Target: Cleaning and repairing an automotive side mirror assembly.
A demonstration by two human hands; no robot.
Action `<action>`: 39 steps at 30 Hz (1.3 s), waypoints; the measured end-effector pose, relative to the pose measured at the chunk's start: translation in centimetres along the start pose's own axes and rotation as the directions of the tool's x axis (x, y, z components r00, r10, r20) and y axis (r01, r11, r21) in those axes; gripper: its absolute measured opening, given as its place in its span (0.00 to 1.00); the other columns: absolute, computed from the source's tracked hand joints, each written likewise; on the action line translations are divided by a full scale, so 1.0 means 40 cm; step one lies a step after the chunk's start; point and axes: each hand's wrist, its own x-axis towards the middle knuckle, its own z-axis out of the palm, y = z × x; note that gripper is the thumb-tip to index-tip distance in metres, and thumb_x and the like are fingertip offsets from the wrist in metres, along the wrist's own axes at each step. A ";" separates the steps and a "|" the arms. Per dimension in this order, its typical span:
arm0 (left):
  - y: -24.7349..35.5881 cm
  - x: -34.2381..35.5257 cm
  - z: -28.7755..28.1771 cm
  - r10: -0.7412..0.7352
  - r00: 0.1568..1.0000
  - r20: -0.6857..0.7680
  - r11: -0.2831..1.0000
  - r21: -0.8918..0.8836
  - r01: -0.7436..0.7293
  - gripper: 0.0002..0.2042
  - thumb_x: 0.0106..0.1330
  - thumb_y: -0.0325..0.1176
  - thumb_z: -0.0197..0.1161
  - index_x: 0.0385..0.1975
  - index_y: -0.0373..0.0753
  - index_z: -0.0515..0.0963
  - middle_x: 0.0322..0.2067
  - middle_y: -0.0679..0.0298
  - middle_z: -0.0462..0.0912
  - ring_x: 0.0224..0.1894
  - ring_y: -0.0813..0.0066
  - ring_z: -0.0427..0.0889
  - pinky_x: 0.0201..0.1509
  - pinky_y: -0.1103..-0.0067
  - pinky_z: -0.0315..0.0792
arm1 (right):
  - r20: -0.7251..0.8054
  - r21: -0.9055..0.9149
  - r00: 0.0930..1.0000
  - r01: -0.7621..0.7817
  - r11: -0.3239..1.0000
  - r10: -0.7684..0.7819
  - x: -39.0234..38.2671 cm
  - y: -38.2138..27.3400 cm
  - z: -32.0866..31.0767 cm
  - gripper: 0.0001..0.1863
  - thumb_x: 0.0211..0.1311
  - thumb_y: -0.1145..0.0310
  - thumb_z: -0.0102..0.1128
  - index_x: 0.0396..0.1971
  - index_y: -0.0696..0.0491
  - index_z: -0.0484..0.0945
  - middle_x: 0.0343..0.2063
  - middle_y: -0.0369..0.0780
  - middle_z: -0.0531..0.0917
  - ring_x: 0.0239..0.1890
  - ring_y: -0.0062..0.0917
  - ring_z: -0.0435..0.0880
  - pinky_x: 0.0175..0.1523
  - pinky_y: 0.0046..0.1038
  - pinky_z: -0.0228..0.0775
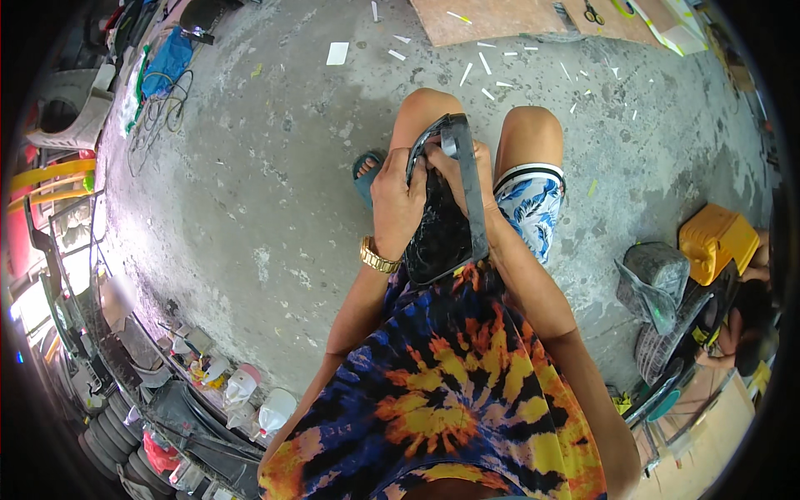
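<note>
A glossy black, shell-like plastic part (437, 237) with a flat grey strip along its right side rests between my thighs, against my lap. Its hollow inner side faces up and is streaked with scratches or dust. My left hand (393, 202) is closed around the left edge, thumb toward the inside. From the other side my right hand (451, 172) reaches past the strip; some of its fingers lie inside the hollow, others at the outer right edge. Both hands meet near the top of the part. Whether anything small is pinched between the fingertips is hidden.
White paper strips (467, 74) and a white square (337, 53) lie on the concrete floor. Ahead are a flat board (487, 21) and scissors (592, 14). A yellow container (718, 242), a tire (658, 350) and another person (742, 325) are at right; plastic jugs (242, 384) stand at lower left.
</note>
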 end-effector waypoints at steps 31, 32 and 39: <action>-0.037 0.004 0.002 -0.008 0.999 0.034 0.999 -0.050 0.009 0.06 0.67 0.27 0.56 0.33 0.29 0.71 0.27 0.45 0.77 0.28 0.46 0.77 0.32 0.65 0.69 | 0.040 0.170 0.991 -0.133 0.976 0.128 0.004 0.018 0.005 0.04 0.57 0.75 0.66 0.26 0.59 0.81 0.19 0.33 0.81 0.18 0.12 0.75 0.23 0.17 0.67; -0.039 0.005 -0.001 -0.052 0.997 0.056 0.996 -0.068 0.056 0.06 0.67 0.27 0.56 0.33 0.29 0.71 0.25 0.47 0.77 0.25 0.50 0.78 0.31 0.66 0.69 | 0.040 0.171 0.991 -0.131 0.977 0.126 0.000 0.019 -0.003 0.04 0.57 0.75 0.66 0.26 0.59 0.81 0.19 0.33 0.81 0.18 0.12 0.75 0.23 0.17 0.67; -0.111 0.006 -0.051 -0.056 0.996 -0.066 0.953 -0.301 0.033 0.03 0.67 0.24 0.54 0.36 0.33 0.75 0.24 0.62 0.81 0.21 0.78 0.77 0.24 0.79 0.69 | 0.162 -0.014 0.976 -0.148 0.989 0.148 -0.097 -0.074 -0.010 0.22 0.56 0.70 0.71 0.48 0.59 0.73 0.27 0.34 0.82 0.26 0.15 0.78 0.32 0.19 0.71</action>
